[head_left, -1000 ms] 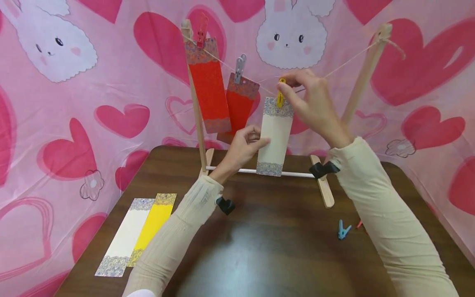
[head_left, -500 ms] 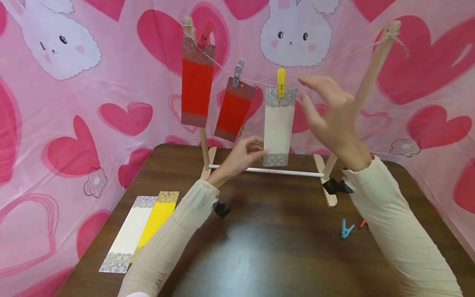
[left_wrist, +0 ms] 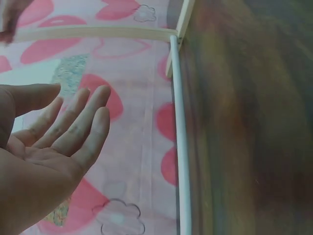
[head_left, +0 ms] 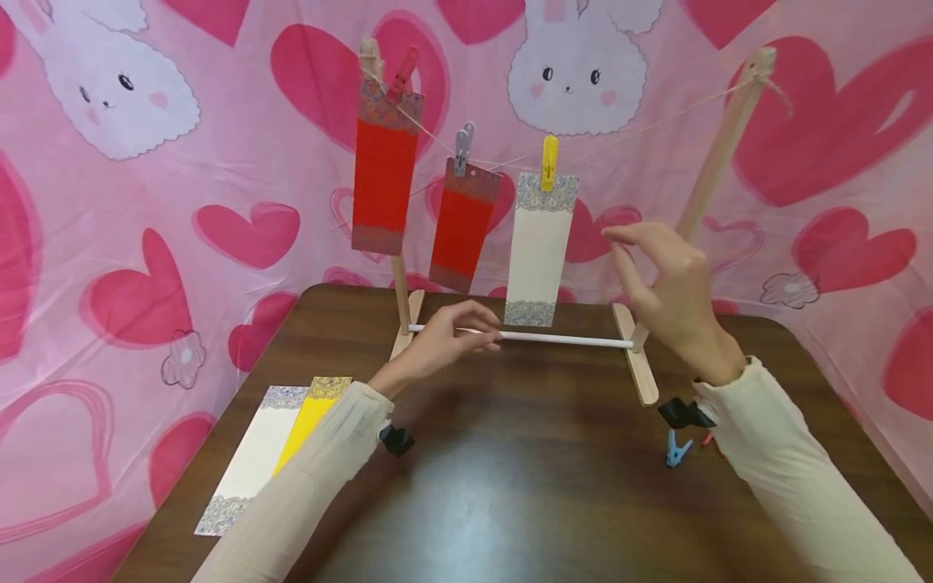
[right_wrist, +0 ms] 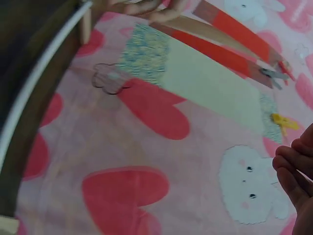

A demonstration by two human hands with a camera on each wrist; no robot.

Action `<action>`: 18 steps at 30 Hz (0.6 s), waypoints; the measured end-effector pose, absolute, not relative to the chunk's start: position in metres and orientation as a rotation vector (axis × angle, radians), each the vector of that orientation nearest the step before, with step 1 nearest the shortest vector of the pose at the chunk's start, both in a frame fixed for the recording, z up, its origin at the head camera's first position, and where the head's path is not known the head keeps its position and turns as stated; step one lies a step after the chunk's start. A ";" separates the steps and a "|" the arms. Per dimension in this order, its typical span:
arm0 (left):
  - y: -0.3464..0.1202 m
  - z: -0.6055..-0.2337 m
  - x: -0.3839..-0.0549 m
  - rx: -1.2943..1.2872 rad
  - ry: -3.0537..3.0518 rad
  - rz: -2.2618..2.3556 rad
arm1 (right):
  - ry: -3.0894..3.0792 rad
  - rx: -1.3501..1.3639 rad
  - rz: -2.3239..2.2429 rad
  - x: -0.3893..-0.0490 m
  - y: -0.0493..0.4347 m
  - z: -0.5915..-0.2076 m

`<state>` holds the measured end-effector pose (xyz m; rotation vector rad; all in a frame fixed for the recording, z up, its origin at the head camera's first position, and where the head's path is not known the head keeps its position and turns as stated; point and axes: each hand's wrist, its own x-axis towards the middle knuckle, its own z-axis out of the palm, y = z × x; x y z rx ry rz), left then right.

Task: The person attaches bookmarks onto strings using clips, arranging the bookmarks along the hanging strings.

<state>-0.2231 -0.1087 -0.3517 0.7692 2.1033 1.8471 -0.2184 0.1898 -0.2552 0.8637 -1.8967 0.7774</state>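
A cream paper card (head_left: 541,251) with patterned ends hangs from a string, held by a yellow clothespin (head_left: 550,163). Left of it hang two red cards, a nearer one (head_left: 385,174) under a red clothespin (head_left: 402,74) and another (head_left: 464,227) under a grey clothespin (head_left: 462,151). My left hand (head_left: 448,340) hovers below and left of the cream card, fingers relaxed and holding nothing; the left wrist view shows its palm and spread fingers (left_wrist: 93,132). To the right of the cream card my right hand (head_left: 674,283) is raised, its bent fingers apart from everything.
The string runs between two wooden posts (head_left: 722,150) joined low down by a white rod (head_left: 568,338). On the brown table (head_left: 510,486) lie a white card (head_left: 255,453) and a yellow card (head_left: 309,417) at left, and a blue clothespin (head_left: 677,448) and a red one (head_left: 709,439) at right.
My right hand has let go of the yellow clothespin and moved right and down. My left hand has released the cream card and dropped lower left. The card now hangs freely.
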 end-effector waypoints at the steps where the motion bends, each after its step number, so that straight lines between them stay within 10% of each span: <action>1: -0.114 -0.353 -0.218 0.765 2.108 1.843 | -1.920 0.874 0.765 -0.217 0.193 -0.261; 18: -0.166 -0.341 -0.135 0.743 2.462 1.606 | -2.193 0.743 0.774 -0.177 0.236 -0.336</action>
